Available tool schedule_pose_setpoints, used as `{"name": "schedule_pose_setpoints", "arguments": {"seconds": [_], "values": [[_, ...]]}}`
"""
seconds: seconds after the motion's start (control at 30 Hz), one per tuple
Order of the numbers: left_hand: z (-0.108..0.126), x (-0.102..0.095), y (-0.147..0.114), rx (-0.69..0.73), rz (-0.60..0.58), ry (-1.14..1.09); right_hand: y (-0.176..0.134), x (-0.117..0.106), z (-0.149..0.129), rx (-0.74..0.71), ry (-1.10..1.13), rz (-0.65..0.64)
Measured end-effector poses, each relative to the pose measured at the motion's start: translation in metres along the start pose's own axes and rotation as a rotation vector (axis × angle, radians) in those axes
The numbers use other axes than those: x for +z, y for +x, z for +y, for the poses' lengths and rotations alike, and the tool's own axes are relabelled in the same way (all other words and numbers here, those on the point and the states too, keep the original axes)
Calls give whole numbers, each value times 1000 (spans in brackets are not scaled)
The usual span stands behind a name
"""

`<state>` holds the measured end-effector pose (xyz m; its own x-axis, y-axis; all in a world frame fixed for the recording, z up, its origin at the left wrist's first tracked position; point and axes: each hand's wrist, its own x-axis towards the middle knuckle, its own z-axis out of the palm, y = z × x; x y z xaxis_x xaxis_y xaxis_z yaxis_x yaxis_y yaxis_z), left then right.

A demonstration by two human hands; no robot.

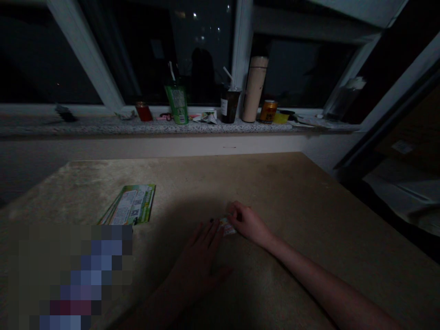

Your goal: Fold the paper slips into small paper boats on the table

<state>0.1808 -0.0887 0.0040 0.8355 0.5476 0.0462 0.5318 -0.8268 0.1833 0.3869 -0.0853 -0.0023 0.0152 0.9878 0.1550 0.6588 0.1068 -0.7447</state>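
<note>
A small, pale printed piece (227, 227), like a label or little packet, lies on the table between my hands. My left hand (201, 256) rests flat with its fingers stretched out, their tips at the left edge of the piece. At its right edge is my right hand (245, 222), with thumb and fingers bent together in a pinch. What sits between those fingertips is too dark to make out. A small dark spot (211, 220) shows by the left fingertips. To the left lies a fanned stack of green-and-white printed packets (134, 204).
The brown tabletop (275, 183) reaches a wall below a granite windowsill (206, 129). Along the sill stand a green cup (178, 105), a dark cup with straw (229, 105), a tall beige flask (255, 89), an orange can (268, 112) and a red jar (143, 112). Pixelation covers the lower left.
</note>
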Motion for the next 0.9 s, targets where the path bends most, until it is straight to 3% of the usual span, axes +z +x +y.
{"name": "schedule_pose_setpoints", "arguments": {"seconds": [0.17,0.9], "values": [[-2,2,-1,9,14,1,5,-12,17,56,253,-33],[0,-2,0,7,12,-25,12,-12,14,58,98,-84]]}}
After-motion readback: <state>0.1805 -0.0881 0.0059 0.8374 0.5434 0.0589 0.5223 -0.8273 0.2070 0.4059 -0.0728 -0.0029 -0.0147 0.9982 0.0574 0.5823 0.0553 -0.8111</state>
